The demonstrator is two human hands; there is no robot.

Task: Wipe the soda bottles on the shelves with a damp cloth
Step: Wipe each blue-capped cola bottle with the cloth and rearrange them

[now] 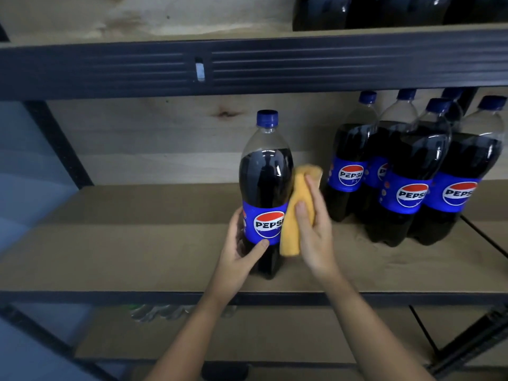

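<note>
Head cam: a cluster of Pepsi bottles (406,171) stands at 3 o'clock of the lone soda bottle (265,174), more bottles (357,12) on the shelf above. Wooden shelf board (137,243), dark metal frame (110,70). The bottle stands upright, cap up. Left hand (243,251) grips its base; right hand (310,226) presses a yellow cloth (297,210) against its side.

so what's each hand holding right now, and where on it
The left hand grips the lone Pepsi bottle low on its body, at the label's bottom edge. The right hand holds the yellow cloth around its middle, against the bottle's side.
</note>
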